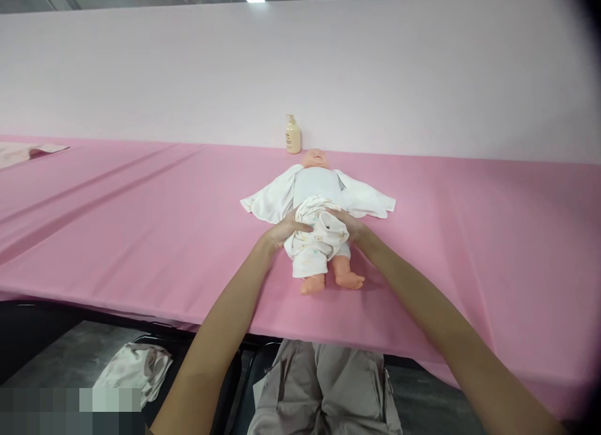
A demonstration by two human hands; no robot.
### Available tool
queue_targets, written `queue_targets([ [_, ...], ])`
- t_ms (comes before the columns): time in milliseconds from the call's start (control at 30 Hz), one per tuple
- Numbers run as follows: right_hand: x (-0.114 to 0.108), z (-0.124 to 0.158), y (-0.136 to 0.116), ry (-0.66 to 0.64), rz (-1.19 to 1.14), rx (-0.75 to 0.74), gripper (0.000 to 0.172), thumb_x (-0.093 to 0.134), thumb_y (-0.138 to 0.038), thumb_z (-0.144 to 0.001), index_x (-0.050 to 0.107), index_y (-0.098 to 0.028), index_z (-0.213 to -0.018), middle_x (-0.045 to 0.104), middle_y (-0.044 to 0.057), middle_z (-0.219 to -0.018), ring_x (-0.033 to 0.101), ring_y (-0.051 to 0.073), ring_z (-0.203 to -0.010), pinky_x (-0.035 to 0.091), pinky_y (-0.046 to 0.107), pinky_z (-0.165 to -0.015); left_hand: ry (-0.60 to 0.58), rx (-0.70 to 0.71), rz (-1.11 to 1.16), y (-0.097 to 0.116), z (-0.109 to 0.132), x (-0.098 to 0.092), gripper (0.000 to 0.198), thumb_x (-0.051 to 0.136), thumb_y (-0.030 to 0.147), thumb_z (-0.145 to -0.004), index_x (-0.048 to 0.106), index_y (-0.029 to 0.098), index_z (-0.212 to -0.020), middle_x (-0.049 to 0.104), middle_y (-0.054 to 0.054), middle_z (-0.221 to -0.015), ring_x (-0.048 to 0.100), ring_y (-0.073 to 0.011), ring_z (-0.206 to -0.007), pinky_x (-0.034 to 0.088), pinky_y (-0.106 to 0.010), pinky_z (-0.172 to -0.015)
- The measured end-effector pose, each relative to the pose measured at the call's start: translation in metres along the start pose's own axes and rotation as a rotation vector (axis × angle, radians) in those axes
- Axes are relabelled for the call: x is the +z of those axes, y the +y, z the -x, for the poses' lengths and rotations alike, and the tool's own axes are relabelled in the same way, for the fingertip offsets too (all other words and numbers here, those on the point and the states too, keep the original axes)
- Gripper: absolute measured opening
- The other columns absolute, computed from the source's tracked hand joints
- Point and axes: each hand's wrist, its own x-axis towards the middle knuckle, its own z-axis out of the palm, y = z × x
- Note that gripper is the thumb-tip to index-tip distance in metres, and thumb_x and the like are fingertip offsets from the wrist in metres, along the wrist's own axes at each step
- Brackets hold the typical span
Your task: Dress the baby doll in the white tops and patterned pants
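A baby doll (315, 183) lies on its back, its head toward the wall and its bare feet toward me. White long sleeves spread out on both sides of it. Bunched around its hips and legs are white patterned baby pants (315, 260). My left hand (287, 227) grips the pants at the left side of the hips, its thumb lying over the cloth. On the opposite side, my right hand (347, 222) holds the waist of the pants, its fingers partly hidden by the fabric. Both feet stick out below the garment.
A pale yellow pump bottle (293, 138) stands behind the doll's head, near the white wall (188, 78). Pink cloth (141, 235) covers the table. A light folded cloth (28, 152) lies at far left. Below the table edge, crumpled clothing (136, 366) rests on a black chair.
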Motion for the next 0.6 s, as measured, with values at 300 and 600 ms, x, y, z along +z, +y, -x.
queue_targets([
  [300,0.0026,0.0002,-0.0048,-0.161,-0.005,0.06,0.039,0.071,-0.016,-0.069,0.062,-0.013,-0.106,0.07,0.008,-0.099,0.066,0.021,-0.086,0.054,0.033,-0.079,-0.023,-0.124,0.242,0.0014,-0.0005,-0.0015,0.046,0.062,0.008,-0.051,0.067,0.007,-0.097,0.073,-0.012,-0.088,0.066,-0.0318,-0.093,0.052,-0.041,-0.086],
  [600,0.0019,-0.0007,0.002,-0.111,-0.069,-0.076,0.048,0.067,-0.008,-0.052,0.063,-0.016,-0.099,0.071,0.006,-0.095,0.066,0.025,-0.09,0.054,0.037,-0.08,0.039,0.051,0.065,-0.0028,0.0009,-0.0011,0.076,0.078,0.008,-0.05,0.055,0.016,-0.121,0.07,-0.012,-0.105,0.063,-0.0295,-0.102,0.049,-0.039,-0.092],
])
